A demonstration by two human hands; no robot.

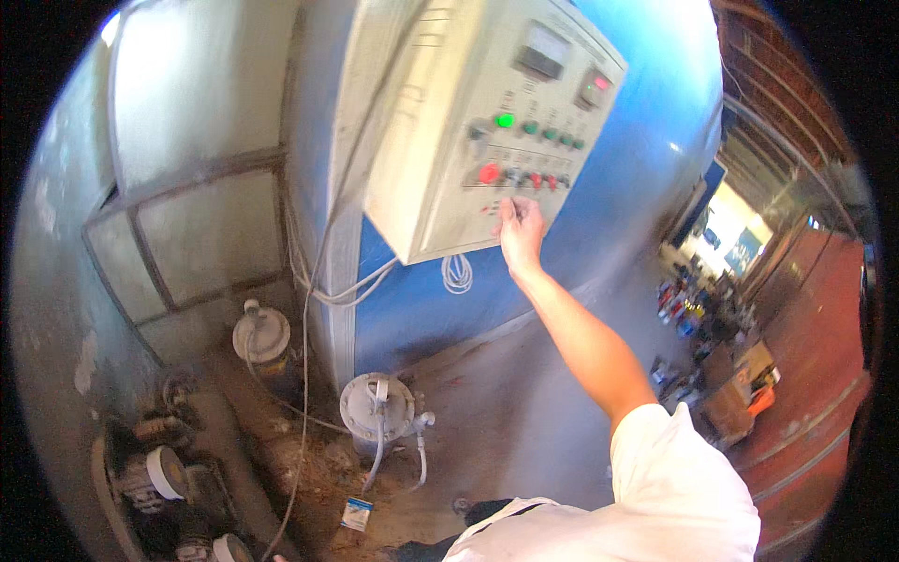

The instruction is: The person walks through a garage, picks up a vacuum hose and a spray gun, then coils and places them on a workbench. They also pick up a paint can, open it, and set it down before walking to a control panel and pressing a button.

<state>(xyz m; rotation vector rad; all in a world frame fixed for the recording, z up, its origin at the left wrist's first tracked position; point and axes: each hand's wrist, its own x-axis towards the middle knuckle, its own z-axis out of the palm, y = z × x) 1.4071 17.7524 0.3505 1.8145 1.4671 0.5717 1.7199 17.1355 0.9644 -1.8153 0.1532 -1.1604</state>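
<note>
My right hand [521, 228] reaches up to the lower part of a cream control box [440, 225], arm stretched out. Its thumb and fingers are pinched together against the panel face, around what looks like a small dark knob; blur hides its exact shape. Just above the hand runs a row of switches with a red button [489, 174] at its left end. Higher up, a green lamp [506, 121] glows beside several darker ones. A meter [544, 51] and a small red-lit display [595, 87] sit near the top. Only a skin-coloured sliver, possibly my left hand [280, 558], shows at the lower edge.
The box hangs on a blue metal wall [421, 328]. Below stand two round-lidded canisters, one nearer [376, 406] and one farther [262, 334], with hoses. A long loose cable [306, 412] hangs at left. Machinery [154, 478] stands lower left; assorted clutter [693, 309] lies right.
</note>
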